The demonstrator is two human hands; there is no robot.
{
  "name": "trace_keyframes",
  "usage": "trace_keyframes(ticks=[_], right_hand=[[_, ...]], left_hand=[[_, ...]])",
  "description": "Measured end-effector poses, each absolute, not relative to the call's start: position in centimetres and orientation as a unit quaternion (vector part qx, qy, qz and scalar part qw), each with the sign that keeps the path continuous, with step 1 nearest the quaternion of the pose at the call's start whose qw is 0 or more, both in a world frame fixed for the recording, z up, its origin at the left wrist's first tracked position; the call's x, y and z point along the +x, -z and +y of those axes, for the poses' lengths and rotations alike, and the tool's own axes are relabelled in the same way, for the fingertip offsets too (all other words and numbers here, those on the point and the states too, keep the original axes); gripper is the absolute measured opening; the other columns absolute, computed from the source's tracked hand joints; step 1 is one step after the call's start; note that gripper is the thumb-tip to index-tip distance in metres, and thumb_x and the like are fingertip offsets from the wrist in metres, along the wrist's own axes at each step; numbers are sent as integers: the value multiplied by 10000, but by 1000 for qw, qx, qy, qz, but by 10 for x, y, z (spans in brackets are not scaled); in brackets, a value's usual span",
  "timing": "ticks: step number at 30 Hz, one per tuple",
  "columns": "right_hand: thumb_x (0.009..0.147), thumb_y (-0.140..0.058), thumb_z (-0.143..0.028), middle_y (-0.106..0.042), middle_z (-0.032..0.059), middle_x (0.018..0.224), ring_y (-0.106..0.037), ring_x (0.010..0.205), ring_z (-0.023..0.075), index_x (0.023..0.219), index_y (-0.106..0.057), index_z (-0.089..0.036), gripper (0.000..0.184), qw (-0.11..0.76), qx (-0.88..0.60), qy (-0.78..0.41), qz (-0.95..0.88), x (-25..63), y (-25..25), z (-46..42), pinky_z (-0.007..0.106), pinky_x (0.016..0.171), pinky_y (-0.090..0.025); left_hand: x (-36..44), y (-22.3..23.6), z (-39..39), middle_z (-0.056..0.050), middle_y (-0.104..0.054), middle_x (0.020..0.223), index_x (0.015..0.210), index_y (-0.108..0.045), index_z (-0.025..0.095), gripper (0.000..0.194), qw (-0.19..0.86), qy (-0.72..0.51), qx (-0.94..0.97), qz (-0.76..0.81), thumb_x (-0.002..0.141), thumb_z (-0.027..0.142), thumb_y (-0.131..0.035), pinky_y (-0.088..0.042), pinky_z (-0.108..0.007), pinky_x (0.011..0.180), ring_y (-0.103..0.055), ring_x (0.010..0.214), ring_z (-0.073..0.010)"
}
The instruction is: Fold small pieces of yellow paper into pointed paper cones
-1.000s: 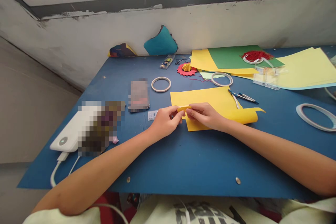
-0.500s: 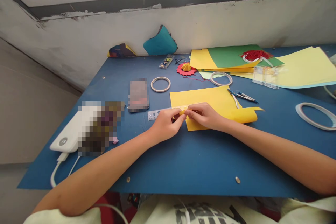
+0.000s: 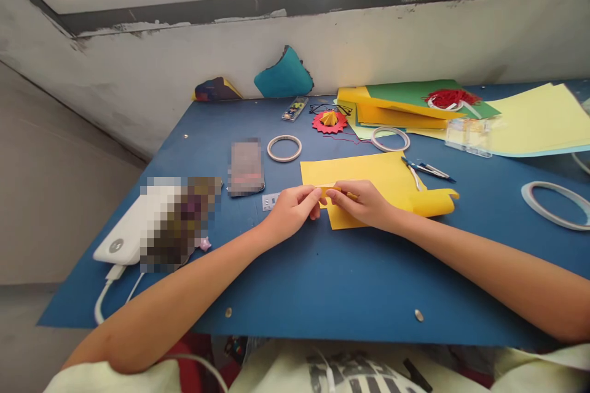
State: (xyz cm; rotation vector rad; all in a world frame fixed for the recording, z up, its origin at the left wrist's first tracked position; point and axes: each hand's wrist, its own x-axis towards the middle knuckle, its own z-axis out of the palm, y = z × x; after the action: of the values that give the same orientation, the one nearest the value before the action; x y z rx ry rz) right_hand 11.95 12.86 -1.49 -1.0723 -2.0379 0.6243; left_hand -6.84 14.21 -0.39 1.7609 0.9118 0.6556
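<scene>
Between the fingertips of both hands is a small folded strip of yellow paper [image 3: 328, 189]. My left hand [image 3: 297, 209] pinches its left end, and my right hand [image 3: 362, 201] grips its right end with thumb and forefinger. Below and behind them lies a yellow paper sheet [image 3: 369, 169], its right side curled into a roll [image 3: 433, 202]. A clear ruler [image 3: 270, 201] pokes out left of my left hand, the rest of it covered by the hands. White-handled scissors [image 3: 415, 175] and a compass [image 3: 436, 171] rest at the sheet's right edge.
Tape rolls [image 3: 284, 148] lie around the blue table [image 3: 318, 288]. At the left are a white power bank [image 3: 117, 242] with a cable and a blurred phone [image 3: 246, 166]. Behind stand a red-and-yellow paper flower [image 3: 329, 121], stacked coloured paper [image 3: 396, 98] and a clear box [image 3: 468, 136].
My left fingers have shifted slightly on the strip, which now shows more between the hands. The yellow sheets on the back stack have lifted at their front edge.
</scene>
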Motion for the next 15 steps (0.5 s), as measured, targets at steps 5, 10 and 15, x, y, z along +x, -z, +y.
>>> trace_keyframes(ticks=[5,10,15], right_hand=[[910,-471,-282,-575,-20,631,-506,526,79,852,-570,-182,152,396,-407,-214,-795,118,19,128,198,486,-399],[878,-517,-232,-580,69,911,-566,817,152,966,-554,-206,98,464,-402,-130,-778,117,23,130,258,594,-473],[856,-544,-192,-571,82,927,-560,893,189,933,-583,-217,90,466,-384,-88,-792,116,23,129,325,672,-505]], left_hand=[[-66,5,140,9,-603,625,663,-608,174,311,481,-300,722,397,859,393,-506,-431,-226,622,-560,619,-116],[-65,4,138,-12,-665,675,669,-661,178,282,444,-335,711,431,825,390,-559,-429,-229,595,-597,644,-137],[-66,4,138,-10,-682,678,677,-675,178,276,427,-335,713,444,826,378,-558,-441,-234,609,-613,640,-143]])
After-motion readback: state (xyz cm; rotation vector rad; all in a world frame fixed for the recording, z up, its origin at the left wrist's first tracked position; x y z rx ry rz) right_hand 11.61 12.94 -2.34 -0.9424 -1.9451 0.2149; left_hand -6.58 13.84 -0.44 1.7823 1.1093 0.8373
